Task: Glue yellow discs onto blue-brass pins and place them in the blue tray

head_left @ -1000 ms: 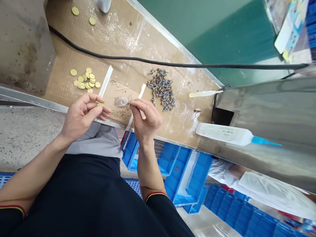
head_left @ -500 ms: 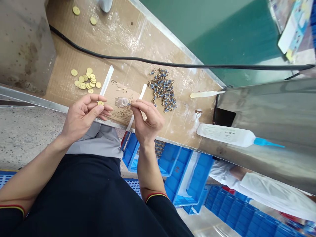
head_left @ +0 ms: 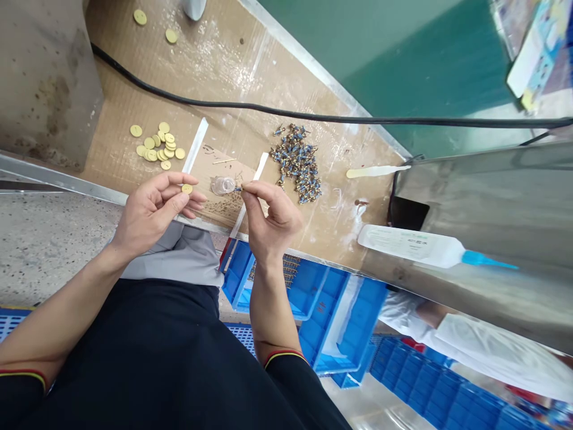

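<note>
Head | left grip (head_left: 152,206) clamps yellow disc (head_left: 187,189) | right grip (head_left: 273,218) clamps blue part (head_left: 237,189) | blue crate (head_left: 308,292) holds pins (head_left: 290,269)

We are wearing a black short-sleeved top (head_left: 156,358), its left sleeve (head_left: 20,400) and right sleeve (head_left: 289,382) each edged with a thin red-and-yellow stripe (head_left: 285,356) at the hem. Grey fabric, probably trousers (head_left: 174,257), is showing on the far side of the top. Our forearms, left hand (head_left: 154,206) and right hand (head_left: 273,218) are showing bare beyond the sleeves.
</note>
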Demonstrator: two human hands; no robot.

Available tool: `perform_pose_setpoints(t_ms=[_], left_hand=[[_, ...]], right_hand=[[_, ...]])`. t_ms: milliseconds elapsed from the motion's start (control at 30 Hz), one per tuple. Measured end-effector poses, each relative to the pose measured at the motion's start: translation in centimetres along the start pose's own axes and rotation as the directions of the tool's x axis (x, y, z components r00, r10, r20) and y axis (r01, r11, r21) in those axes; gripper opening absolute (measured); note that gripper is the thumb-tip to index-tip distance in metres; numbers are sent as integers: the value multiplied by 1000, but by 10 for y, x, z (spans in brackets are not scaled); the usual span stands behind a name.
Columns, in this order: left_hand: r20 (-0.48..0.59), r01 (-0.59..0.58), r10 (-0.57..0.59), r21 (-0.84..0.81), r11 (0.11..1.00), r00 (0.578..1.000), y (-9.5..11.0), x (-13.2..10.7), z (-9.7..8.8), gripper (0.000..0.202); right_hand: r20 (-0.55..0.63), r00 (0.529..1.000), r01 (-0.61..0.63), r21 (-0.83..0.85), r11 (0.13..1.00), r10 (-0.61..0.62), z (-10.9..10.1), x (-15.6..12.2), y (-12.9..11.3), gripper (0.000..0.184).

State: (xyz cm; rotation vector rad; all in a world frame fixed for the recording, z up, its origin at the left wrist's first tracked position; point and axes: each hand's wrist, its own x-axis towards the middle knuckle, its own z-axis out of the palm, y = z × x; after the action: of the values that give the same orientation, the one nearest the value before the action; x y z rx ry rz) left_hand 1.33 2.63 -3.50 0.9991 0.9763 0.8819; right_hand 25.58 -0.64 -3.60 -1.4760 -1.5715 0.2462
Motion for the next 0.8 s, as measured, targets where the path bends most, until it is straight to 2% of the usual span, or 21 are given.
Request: perform_pose_setpoints(t_ms=[133,333,433,567,800], left_hand=[[16,5,-6,17,1000,1000,-3,-2,0,36],[-30,-25,27,65,998,999,-5,-10,7,35],[-44,-25,30,105,994,999,-1,-15,11,32],[-49,-43,52,183,982,997,4,-22,16,32],[-34,-97,111,282,955,993,9,-27,19,29]], right_hand=[[-17,998,51,-84,995,-52,1,-2,3,14],[-64,991,110,-159,981,-121,-2,-8,-3,19],[-84,993,78,-49,996,-82,-2,-13,-19,23],[-38,999,9,157,988,-3,3,-21,-40,30],[1,1000,31,171,985,-32,14,-23,-48,24]])
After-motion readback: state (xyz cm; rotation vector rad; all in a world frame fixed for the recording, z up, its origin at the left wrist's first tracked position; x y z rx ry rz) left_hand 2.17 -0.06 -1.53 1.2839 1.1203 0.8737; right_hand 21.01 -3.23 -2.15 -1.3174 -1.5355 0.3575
